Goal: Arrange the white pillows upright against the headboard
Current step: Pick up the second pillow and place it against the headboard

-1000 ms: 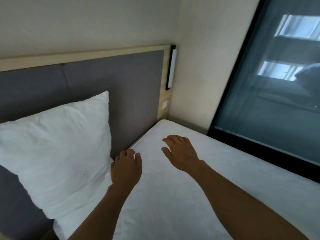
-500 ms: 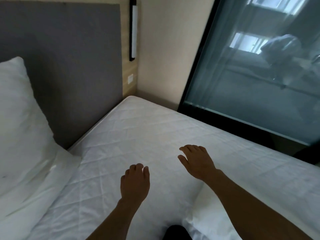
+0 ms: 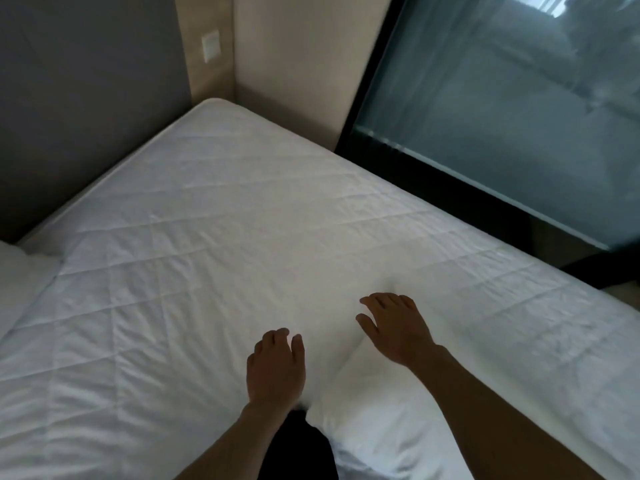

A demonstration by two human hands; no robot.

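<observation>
A white pillow (image 3: 377,410) lies flat on the white quilted mattress (image 3: 214,244) at the bottom middle, between my forearms. My left hand (image 3: 275,367) hovers just above its left corner, fingers apart, holding nothing. My right hand (image 3: 394,327) is spread over its far corner, empty. Only a lower corner of another white pillow (image 3: 20,271) shows at the left edge, by the grey padded headboard (image 3: 86,109).
A large dark-framed window (image 3: 502,116) runs along the bed's right side. A beige wall corner (image 3: 287,64) and a wooden panel with a white switch (image 3: 211,46) stand at the head. Something dark (image 3: 301,448) sits at the bottom.
The view has swung right and down, away from the upright pillow at the headboard. Both hands came back toward the bed's middle, over a second pillow that has come into view.
</observation>
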